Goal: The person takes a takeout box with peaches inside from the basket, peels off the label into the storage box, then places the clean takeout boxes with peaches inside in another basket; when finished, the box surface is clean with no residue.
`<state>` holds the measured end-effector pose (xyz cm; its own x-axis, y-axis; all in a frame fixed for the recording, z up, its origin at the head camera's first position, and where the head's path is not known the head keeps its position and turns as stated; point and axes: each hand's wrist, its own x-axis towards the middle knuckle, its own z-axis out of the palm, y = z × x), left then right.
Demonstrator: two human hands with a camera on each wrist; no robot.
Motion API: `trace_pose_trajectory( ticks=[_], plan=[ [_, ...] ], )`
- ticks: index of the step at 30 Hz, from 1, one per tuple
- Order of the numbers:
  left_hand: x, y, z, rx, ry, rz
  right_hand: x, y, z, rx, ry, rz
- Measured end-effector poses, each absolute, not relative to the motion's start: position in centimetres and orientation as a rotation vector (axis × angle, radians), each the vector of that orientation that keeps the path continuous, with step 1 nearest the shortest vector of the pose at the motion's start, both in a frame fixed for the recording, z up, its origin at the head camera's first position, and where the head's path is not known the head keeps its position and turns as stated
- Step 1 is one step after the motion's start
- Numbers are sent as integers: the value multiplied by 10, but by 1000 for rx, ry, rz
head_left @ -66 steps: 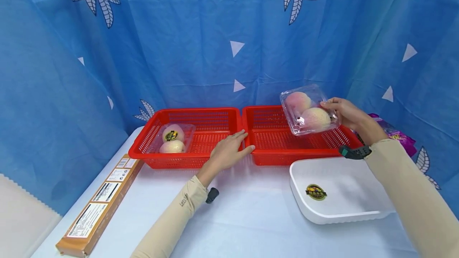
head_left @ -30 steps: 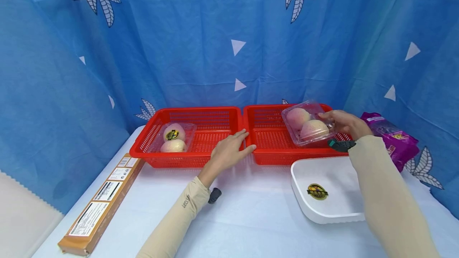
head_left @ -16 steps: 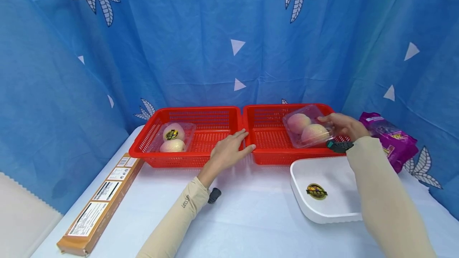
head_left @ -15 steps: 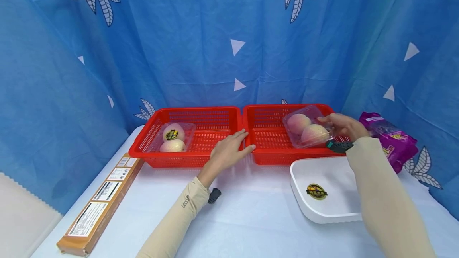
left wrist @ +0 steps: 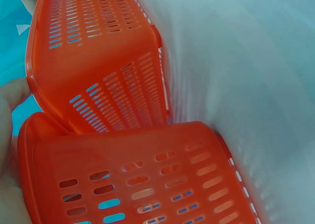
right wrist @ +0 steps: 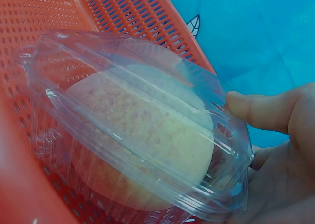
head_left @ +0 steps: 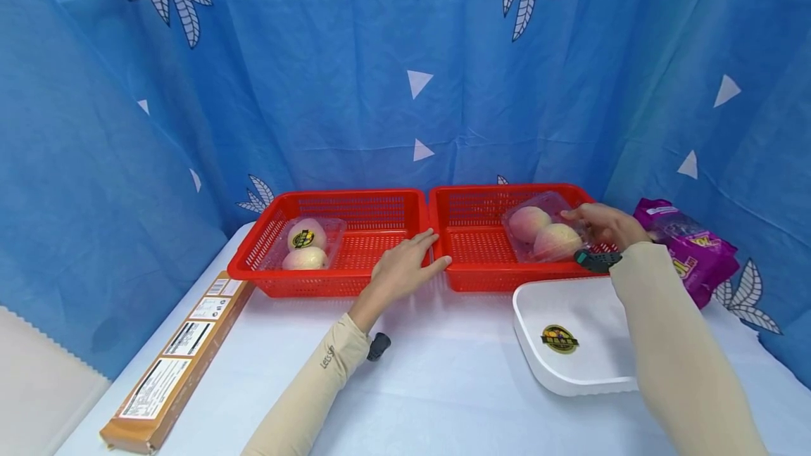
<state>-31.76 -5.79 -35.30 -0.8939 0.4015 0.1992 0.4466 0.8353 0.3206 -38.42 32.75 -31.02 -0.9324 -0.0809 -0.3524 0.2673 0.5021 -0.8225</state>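
My right hand [head_left: 611, 222] grips the right end of a clear plastic clamshell box [head_left: 550, 201] with two pinkish-yellow peaches [head_left: 557, 241] inside. In the right wrist view the thumb [right wrist: 258, 108] presses the lid, and the other fingers go underneath. The box lies slightly tilted inside the right red basket [head_left: 488, 277]. My left hand [head_left: 402, 267] rests, fingers extended, where the rims of the two baskets meet. A second clear box [head_left: 338, 231] of two fruits, one with a black-and-gold sticker, sits in the left red basket [head_left: 329, 287].
A white tub [head_left: 589, 378] with a round label stands in front of the right basket. Purple packaging [head_left: 697, 259] lies to the right. A long brown carton [head_left: 184, 357] runs along the table's left side. Blue curtain [head_left: 355, 76] hangs behind the baskets.
My right hand has lowered the clamshell box from above the right basket down into it. In the last half second it has sunk slightly more. My left hand has stayed in place.
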Motion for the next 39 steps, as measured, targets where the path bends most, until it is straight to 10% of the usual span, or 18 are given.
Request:
trace_pose_trajectory(
  ticks=[39],
  plan=[
    [-318, -58, -352, -671, -2891, -539, -370, 317, -286, 231, 2604, -1070]
  ],
)
